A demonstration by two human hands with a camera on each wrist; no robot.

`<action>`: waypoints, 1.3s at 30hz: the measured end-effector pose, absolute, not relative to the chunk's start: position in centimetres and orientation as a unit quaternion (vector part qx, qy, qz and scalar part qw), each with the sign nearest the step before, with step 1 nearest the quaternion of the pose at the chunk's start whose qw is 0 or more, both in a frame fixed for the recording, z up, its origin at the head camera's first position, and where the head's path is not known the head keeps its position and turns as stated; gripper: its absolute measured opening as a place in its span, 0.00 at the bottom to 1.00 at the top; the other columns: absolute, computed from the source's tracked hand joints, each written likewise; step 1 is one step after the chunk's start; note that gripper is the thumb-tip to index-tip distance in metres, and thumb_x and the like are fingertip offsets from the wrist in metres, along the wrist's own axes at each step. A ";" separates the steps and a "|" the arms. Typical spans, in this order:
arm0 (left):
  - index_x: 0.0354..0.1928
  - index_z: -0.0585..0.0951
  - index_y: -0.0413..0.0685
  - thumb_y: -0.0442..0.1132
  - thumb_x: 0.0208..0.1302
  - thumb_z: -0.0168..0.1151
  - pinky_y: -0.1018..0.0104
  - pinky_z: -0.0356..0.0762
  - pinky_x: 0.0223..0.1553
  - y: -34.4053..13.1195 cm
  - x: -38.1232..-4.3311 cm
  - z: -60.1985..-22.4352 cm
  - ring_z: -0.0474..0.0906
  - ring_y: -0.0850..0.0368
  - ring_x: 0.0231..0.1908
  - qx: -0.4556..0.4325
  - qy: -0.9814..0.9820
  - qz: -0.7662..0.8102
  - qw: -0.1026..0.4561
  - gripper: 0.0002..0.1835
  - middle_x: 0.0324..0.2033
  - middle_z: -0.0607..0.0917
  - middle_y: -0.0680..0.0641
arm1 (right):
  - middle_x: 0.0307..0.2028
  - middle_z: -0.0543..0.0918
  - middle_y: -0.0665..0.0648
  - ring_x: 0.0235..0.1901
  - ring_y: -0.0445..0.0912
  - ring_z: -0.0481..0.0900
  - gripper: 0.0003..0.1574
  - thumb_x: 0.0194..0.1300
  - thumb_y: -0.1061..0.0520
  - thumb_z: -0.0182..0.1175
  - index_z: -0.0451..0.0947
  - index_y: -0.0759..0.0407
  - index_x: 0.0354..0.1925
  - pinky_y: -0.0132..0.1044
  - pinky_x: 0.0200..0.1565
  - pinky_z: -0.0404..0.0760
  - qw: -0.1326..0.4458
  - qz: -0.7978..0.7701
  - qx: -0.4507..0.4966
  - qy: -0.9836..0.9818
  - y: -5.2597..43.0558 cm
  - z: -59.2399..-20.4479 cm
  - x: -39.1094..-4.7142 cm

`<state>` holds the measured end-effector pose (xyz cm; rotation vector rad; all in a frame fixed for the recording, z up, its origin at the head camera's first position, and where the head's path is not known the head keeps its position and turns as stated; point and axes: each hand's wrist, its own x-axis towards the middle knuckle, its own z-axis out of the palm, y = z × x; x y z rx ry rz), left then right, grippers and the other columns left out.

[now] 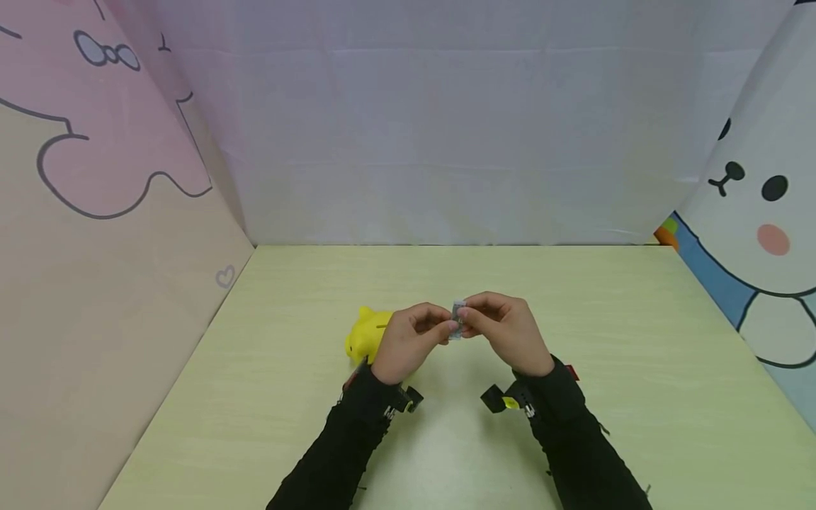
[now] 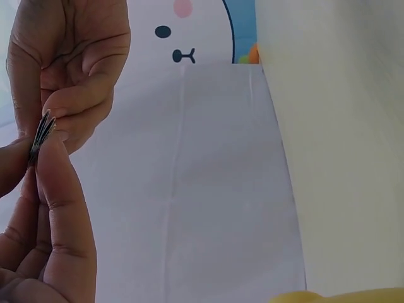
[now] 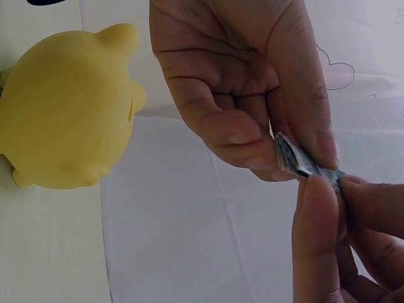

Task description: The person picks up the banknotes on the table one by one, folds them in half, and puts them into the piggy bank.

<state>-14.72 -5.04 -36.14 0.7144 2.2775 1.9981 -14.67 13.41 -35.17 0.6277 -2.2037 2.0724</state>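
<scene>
Between my hands, above the table, is a small folded banknote (image 1: 457, 312), grey-green and narrow. My left hand (image 1: 410, 341) pinches it between thumb and fingers from the left. From the other side my right hand (image 1: 508, 331) pinches it too. The right wrist view shows the layered folds of the banknote (image 3: 291, 155) standing out at one end; in the left wrist view its thin edge (image 2: 41, 132) shows between the fingertips. A yellow piggy bank (image 1: 366, 337) with a dark slot on its top stands behind my left hand, which partly covers it.
The pale yellow-green tabletop (image 1: 306, 425) runs back to a white cloth backdrop (image 1: 446, 142). Printed cloth panels stand along the left (image 1: 127, 283) and right (image 1: 752, 212) sides. Both wrists wear small dark cameras.
</scene>
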 end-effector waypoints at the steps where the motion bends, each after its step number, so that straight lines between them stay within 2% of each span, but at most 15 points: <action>1: 0.41 0.81 0.40 0.40 0.63 0.60 0.60 0.80 0.38 -5.1 -14.7 -36.2 0.78 0.54 0.31 0.228 0.735 0.639 0.011 0.11 0.33 0.82 0.44 | 0.34 0.80 0.66 0.30 0.49 0.81 0.13 0.63 0.61 0.58 0.78 0.70 0.41 0.41 0.36 0.83 0.028 0.672 0.204 -0.712 13.4 -35.2 -14.7; 8: 0.45 0.80 0.39 0.39 0.62 0.60 0.62 0.79 0.41 -5.9 -14.6 -36.2 0.79 0.55 0.38 0.185 0.765 0.616 -0.035 0.13 0.39 0.83 0.44 | 0.32 0.80 0.65 0.29 0.49 0.80 0.12 0.62 0.60 0.59 0.79 0.70 0.40 0.40 0.36 0.83 0.042 0.669 0.194 -0.717 13.2 -35.3 -15.1; 16: 0.49 0.74 0.26 0.27 0.60 0.59 0.52 0.76 0.49 -7.4 -13.4 -33.5 0.76 0.41 0.47 0.190 0.765 0.602 -0.124 0.16 0.45 0.78 0.31 | 0.32 0.80 0.65 0.28 0.49 0.80 0.11 0.61 0.61 0.60 0.79 0.70 0.39 0.40 0.35 0.83 0.056 0.667 0.187 -0.719 12.6 -35.3 -15.6; 19: 0.54 0.73 0.30 0.30 0.60 0.60 0.53 0.72 0.54 -8.5 -14.3 -35.1 0.72 0.44 0.53 0.201 0.774 0.579 -0.160 0.20 0.50 0.75 0.34 | 0.33 0.80 0.64 0.28 0.49 0.80 0.11 0.61 0.61 0.60 0.79 0.69 0.39 0.39 0.35 0.83 0.064 0.665 0.194 -0.718 12.3 -35.4 -15.8; 24: 0.61 0.70 0.39 0.42 0.60 0.63 0.55 0.62 0.62 -10.2 -15.7 -37.6 0.62 0.53 0.62 0.185 0.815 0.511 -0.202 0.28 0.60 0.70 0.43 | 0.33 0.81 0.64 0.28 0.48 0.80 0.11 0.62 0.61 0.59 0.79 0.69 0.39 0.38 0.35 0.83 0.072 0.658 0.210 -0.720 11.7 -35.6 -16.3; 27: 0.62 0.68 0.41 0.46 0.59 0.64 0.52 0.56 0.64 -10.9 -15.8 -38.1 0.57 0.52 0.65 0.168 0.837 0.480 -0.203 0.31 0.63 0.67 0.44 | 0.33 0.81 0.64 0.29 0.47 0.80 0.11 0.62 0.61 0.59 0.79 0.69 0.40 0.39 0.36 0.82 0.071 0.655 0.222 -0.719 11.2 -35.8 -16.5; 30: 0.63 0.67 0.43 0.47 0.58 0.64 0.49 0.55 0.64 -11.6 -16.0 -38.8 0.56 0.50 0.66 0.155 0.848 0.470 -0.190 0.33 0.64 0.65 0.44 | 0.33 0.80 0.64 0.29 0.47 0.79 0.11 0.63 0.62 0.58 0.78 0.69 0.41 0.39 0.37 0.82 0.067 0.653 0.236 -0.717 10.6 -36.0 -16.7; 34: 0.66 0.65 0.45 0.48 0.58 0.64 0.49 0.59 0.63 -12.3 -16.0 -39.7 0.59 0.50 0.64 0.135 0.857 0.472 -0.158 0.35 0.64 0.64 0.44 | 0.34 0.80 0.65 0.30 0.48 0.79 0.11 0.63 0.62 0.57 0.78 0.70 0.41 0.39 0.38 0.82 0.056 0.654 0.246 -0.713 10.0 -36.2 -17.0; 39: 0.68 0.61 0.48 0.51 0.58 0.64 0.50 0.67 0.57 -12.8 -16.0 -40.7 0.67 0.49 0.53 0.099 0.867 0.474 -0.119 0.39 0.62 0.66 0.43 | 0.35 0.80 0.64 0.31 0.49 0.80 0.11 0.63 0.61 0.58 0.78 0.69 0.41 0.39 0.37 0.82 0.036 0.656 0.240 -0.714 9.3 -36.4 -17.4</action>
